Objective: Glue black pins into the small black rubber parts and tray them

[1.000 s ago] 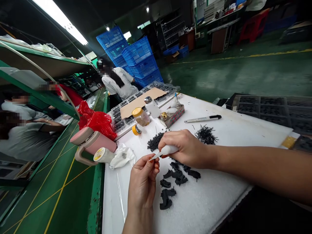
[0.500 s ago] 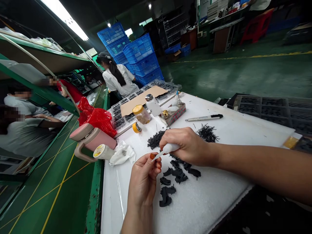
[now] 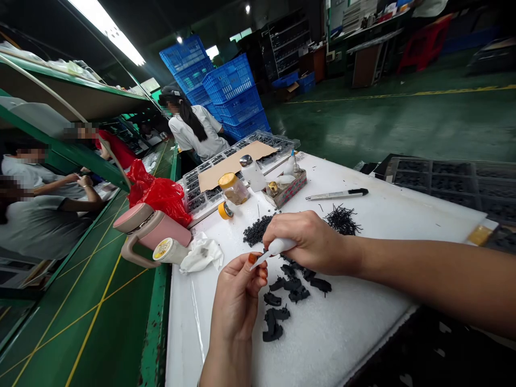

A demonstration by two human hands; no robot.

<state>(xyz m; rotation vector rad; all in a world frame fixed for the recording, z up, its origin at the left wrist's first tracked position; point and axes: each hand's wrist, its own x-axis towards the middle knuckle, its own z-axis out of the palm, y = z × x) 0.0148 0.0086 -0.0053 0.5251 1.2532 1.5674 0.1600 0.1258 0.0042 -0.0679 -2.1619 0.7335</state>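
My right hand (image 3: 308,239) is closed around a small white squeeze bottle (image 3: 281,246) with a long tapered nozzle. The nozzle points down and left, its tip at the thumb of my left hand (image 3: 239,290). The left fingers are pinched together; whatever they hold is hidden behind thumb and nozzle. Several black curved parts (image 3: 298,293) lie on the white table mat (image 3: 334,328) below my right hand. Small black rings (image 3: 256,231) are heaped just beyond my hands. Thin black pins (image 3: 342,219) form another pile past my right wrist.
A pen (image 3: 336,194), a patterned box (image 3: 286,189) with bottles, a yellow-lidded jar (image 3: 234,188) and yellow tape (image 3: 225,210) stand farther back. Crumpled tissue (image 3: 201,253), a white cup (image 3: 169,251) and a pink mug (image 3: 161,228) are on the left. Co-workers sit beyond the green belt (image 3: 108,322).
My hands and the squeeze bottle keep nearly the same pose. The view has shifted very slightly. At far left, a co-worker's arms have moved up into view.
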